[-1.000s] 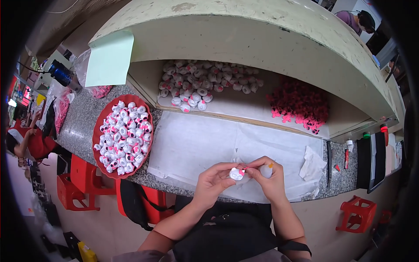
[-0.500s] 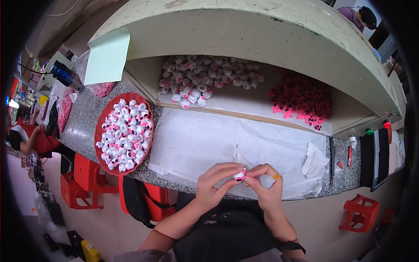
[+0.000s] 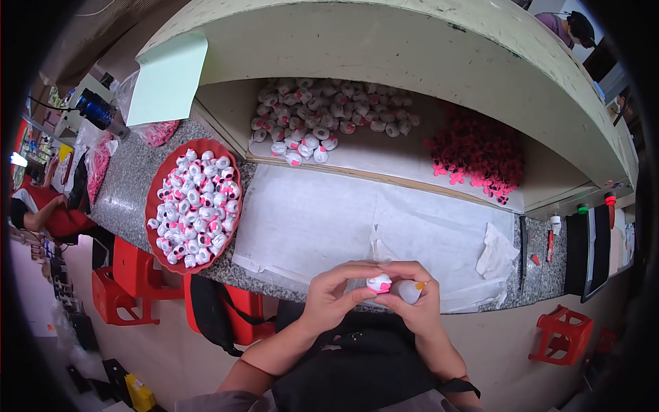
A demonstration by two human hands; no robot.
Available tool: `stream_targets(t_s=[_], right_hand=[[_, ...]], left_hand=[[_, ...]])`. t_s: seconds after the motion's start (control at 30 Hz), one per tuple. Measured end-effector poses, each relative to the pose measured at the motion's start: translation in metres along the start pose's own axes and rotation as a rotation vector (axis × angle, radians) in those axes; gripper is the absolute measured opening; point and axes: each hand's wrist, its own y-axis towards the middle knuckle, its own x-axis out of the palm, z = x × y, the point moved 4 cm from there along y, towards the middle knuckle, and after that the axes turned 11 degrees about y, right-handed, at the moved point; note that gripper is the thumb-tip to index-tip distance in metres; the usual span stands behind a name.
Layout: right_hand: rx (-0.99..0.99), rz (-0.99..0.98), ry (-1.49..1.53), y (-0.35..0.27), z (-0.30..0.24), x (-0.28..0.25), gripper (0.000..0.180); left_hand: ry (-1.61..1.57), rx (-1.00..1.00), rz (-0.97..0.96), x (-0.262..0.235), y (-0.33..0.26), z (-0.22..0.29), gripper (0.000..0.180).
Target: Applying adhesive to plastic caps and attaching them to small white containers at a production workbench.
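My left hand [image 3: 332, 295] is closed on a small white and pink figure piece [image 3: 379, 282], pinching it between thumb and fingers. The right fingertips meet the same piece from the other side. Tucked in my right hand [image 3: 422, 302] is a small translucent squeeze bottle [image 3: 410, 292] with an orange-yellow tip. Both hands are over the near edge of a white paper sheet [image 3: 309, 213]. To the left stands a red scalloped tray [image 3: 152, 206] heaped with similar white and pink pieces.
Inside the shelf lie many white pieces [image 3: 319, 113] and a pile of pink-red small parts [image 3: 477, 158]. Crumpled tissue [image 3: 497, 252] lies right on the sheet. Red stools [image 3: 561, 335] stand on the floor. A green paper [image 3: 167, 79] hangs from the shelf front.
The piece has been turned between my fingers, showing more white on top. My right hand has shifted slightly, and the bottle in it now shows more of its body.
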Motion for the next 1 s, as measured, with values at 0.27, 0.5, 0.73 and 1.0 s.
stream_targets(t_s=[0.27,0.5,0.73,1.0], right_hand=[[-0.074,-0.040,0.148,-0.003,0.009,-0.008,0.021],[-0.028,0.003,0.177,0.001,0.013,-0.004,0.026],[0.069,0.108,0.069,-0.007,0.015,-0.017,0.031],[0.017,-0.003,0.124,-0.012,0.014,0.008,0.028]], left_hand=[[-0.110,0.027,-0.090,0.004,0.002,-0.003,0.024],[-0.063,0.055,-0.066,-0.001,0.001,-0.008,0.022],[0.019,0.047,-0.051,0.003,-0.001,-0.003,0.021],[0.131,0.241,0.006,-0.010,-0.023,0.013,0.024]])
